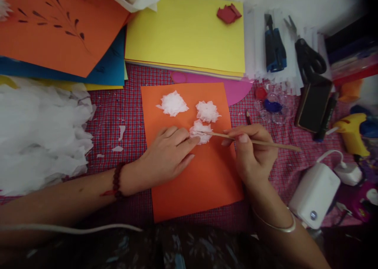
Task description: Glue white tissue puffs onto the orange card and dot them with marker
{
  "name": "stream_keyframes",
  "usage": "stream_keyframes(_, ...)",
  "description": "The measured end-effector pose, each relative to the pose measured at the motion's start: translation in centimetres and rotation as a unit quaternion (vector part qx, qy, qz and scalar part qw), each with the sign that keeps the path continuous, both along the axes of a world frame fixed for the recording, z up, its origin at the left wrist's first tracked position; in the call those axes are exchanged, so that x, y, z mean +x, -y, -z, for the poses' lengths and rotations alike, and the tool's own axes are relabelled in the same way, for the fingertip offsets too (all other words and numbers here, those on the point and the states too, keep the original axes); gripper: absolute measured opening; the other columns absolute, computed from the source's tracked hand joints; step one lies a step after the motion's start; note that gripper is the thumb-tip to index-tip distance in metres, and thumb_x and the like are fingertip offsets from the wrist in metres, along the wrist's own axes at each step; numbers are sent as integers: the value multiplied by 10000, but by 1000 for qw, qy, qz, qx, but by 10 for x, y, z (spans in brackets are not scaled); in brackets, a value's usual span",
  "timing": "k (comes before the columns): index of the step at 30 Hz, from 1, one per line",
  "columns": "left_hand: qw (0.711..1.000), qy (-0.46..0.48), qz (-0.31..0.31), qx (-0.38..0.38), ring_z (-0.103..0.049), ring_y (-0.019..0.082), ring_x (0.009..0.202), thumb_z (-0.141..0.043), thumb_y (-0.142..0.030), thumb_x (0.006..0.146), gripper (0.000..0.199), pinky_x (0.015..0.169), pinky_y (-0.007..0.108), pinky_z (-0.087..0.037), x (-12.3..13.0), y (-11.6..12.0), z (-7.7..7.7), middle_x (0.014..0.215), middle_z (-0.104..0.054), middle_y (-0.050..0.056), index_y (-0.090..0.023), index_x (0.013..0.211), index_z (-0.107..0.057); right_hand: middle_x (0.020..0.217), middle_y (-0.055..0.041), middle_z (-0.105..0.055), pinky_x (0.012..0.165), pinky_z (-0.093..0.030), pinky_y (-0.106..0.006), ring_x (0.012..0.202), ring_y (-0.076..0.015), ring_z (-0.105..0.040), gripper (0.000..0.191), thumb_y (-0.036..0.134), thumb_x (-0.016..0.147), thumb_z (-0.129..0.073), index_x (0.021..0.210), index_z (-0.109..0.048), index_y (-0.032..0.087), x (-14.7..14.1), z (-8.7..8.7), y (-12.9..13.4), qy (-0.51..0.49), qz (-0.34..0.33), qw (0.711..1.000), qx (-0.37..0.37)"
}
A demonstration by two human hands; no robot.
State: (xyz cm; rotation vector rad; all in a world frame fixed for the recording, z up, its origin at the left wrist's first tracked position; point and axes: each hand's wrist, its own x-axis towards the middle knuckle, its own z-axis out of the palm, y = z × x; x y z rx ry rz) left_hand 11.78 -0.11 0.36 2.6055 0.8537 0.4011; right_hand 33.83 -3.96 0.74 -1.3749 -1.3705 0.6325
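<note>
An orange sheet (196,182) lies on the checked cloth with white tissue-paper flowers on it: one at upper left (173,103), one at upper right (208,111) and a lower one (201,132). My right hand (255,151) pinches a thin wooden stick (273,144), whose tip touches the middle of the lower flower. My left hand (168,154) rests on the sheet, its fingers fairly close together and a fingertip at the lower flower's edge. No object shows in its grasp; its palm is hidden.
White tissue pieces (41,135) are heaped at left. A yellow paper stack (186,32) lies behind the sheet. Pliers (274,48), scissors (308,56), a phone (313,106) and a white power bank (315,194) are at right. A white cable (71,229) crosses at lower left.
</note>
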Motion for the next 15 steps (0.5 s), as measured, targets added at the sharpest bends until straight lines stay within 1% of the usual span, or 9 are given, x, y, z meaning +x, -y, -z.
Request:
stream_keyframes(3, 1000, 1, 1, -5, -533, 243, 923, -475, -246, 996, 282, 825, 387, -451, 0, 0, 1, 1010, -630, 96, -127, 1196, -635, 685, -2, -655, 571, -478, -300, 597, -135, -609, 238, 354, 975, -584, 786, -648, 223, -1, -2, 2, 40, -1, 999, -16)
stream_keyframes(10, 1000, 3, -3, -13, -538, 240, 931, -471, -246, 1001, 265, 827, 385, -448, 0, 0, 2, 1001, -632, 92, -141, 1175, -641, 693, -3, -644, 580, -479, -290, 605, -135, -604, 242, 356, 981, -576, 795, -643, 218, -3, -4, 5, 58, 13, 998, -26)
stream_keyframes(13, 1000, 9, -9, -1, -550, 237, 920, -470, -249, 1005, 284, 817, 383, -457, 0, 1, 2, 997, -642, 91, -138, 1217, -624, 694, 1, -634, 581, -462, -280, 619, -133, -603, 206, 315, 974, -587, 802, -642, 216, -3, -9, 4, 102, 2, 994, -34)
stream_keyframes(15, 999, 36, 1, 18, -562, 230, 915, -465, -246, 1012, 299, 814, 374, -472, 0, 4, 2, 1000, -655, 92, -125, 1247, -604, 687, 9, -628, 569, -447, -268, 617, -126, -599, 181, 292, 966, -598, 806, -636, 215, -5, -15, 2, 145, -9, 988, -44)
